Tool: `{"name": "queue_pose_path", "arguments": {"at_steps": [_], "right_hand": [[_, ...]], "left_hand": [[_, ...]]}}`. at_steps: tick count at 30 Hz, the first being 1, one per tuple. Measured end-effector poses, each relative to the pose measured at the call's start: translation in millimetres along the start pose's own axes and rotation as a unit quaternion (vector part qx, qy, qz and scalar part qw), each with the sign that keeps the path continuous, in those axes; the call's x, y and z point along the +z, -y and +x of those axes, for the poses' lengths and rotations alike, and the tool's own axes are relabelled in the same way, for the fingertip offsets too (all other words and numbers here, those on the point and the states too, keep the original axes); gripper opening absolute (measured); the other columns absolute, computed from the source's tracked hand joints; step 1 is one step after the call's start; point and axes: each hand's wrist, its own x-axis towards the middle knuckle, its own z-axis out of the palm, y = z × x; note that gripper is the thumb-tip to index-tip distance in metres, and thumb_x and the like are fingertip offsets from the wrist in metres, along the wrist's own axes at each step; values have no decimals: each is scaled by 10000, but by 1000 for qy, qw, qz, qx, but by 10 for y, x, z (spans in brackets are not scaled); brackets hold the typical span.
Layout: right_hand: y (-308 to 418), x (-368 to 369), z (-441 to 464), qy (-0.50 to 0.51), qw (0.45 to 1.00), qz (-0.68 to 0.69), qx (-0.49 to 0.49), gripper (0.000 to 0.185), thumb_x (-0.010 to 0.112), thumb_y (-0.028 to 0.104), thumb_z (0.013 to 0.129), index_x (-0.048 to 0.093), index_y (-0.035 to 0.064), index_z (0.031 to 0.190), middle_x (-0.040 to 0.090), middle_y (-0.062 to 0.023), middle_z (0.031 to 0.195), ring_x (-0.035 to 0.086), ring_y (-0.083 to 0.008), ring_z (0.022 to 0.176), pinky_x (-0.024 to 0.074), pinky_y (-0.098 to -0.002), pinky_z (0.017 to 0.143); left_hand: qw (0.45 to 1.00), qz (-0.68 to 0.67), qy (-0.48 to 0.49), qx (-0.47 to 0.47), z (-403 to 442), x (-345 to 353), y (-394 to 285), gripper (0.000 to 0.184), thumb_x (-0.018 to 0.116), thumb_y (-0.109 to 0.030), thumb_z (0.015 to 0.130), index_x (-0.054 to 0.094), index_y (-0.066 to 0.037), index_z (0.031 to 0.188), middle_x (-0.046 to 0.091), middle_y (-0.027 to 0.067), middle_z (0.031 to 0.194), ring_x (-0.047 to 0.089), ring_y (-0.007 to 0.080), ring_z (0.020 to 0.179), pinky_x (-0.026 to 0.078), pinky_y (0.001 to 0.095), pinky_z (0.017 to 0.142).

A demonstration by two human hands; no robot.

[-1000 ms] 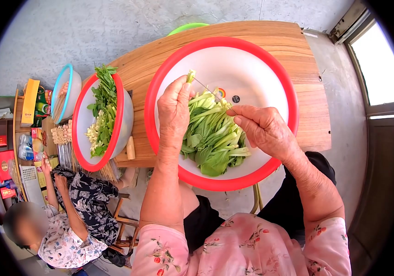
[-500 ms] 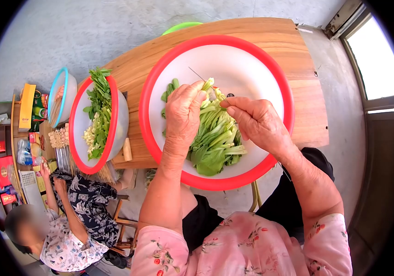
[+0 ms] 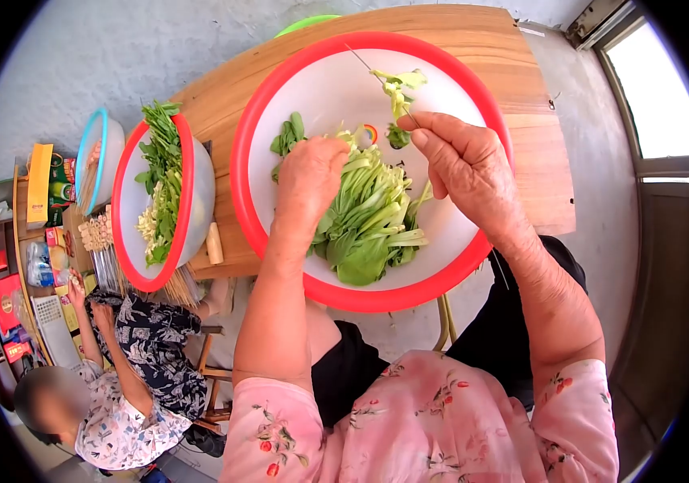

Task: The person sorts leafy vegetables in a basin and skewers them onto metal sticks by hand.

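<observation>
The left hand (image 3: 310, 177) has parted from the skewer (image 3: 364, 63) and is at the greens (image 3: 365, 213) mid-frame in the red-rimmed bowl (image 3: 242, 161), its grip unclear, leaving the right hand (image 3: 469, 165) alone pinching the leaf-bearing skewer, upper centre.

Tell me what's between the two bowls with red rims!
Between the big bowl and the smaller bowl, the head view shows a short pale rod on the bare tabletop, plus something dark I can't make out.
</observation>
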Motion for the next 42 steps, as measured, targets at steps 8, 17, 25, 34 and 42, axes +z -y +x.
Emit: {"name": "queue_pose_path", "arguments": {"at_steps": [8, 17, 25, 34, 42], "right_hand": [[-70, 29, -2, -16, 998, -5, -55, 177, 571, 113, 892, 645, -15, 989, 604, -111, 648, 538, -134, 558, 458, -284, 558], [-114, 58, -29, 37, 996, -41, -68, 222, 537, 140, 936, 624, -17, 1068, 538, 1, 617, 426, -48, 464, 374, -210, 442], [-104, 140, -56, 82, 991, -85, -69, 184, 561, 114, 891, 634, -22, 991, 559, -114, 611, 531, -209, 543, 440, -317, 524], [-179, 182, -65, 90, 990, -78, -78, 191, 557, 110, 915, 635, -19, 1032, 547, -57, 598, 467, -88, 459, 413, -263, 466], [-155, 165, -63, 91, 990, -85, -70, 193, 560, 106, 910, 632, -22, 1035, 563, -79, 619, 476, -97, 468, 424, -268, 483]], "left_hand": [[982, 173, 74, 11, 4, 158, -55, 122, 658, -154, 773, 662, -64, 854, 623, 127, 837, 588, 318, 859, 470, 443, 766], [929, -319, -62, -177, 90, -42, 75, 148, 577, -102, 873, 629, 23, 932, 625, 28, 792, 554, 84, 661, 456, 225, 602], [887, -407, -118, -183, 75, -177, -59, 160, 580, -111, 878, 614, 17, 967, 638, 58, 804, 574, 100, 664, 474, 233, 610], [895, -392, -138, -164, 68, -194, -110, 163, 582, -111, 874, 619, 20, 963, 640, 55, 798, 569, 93, 656, 462, 223, 598], [916, -341, -152, -146, 64, -202, -159, 151, 586, -93, 868, 628, 30, 946, 644, 41, 771, 550, 55, 643, 441, 202, 578]]}}
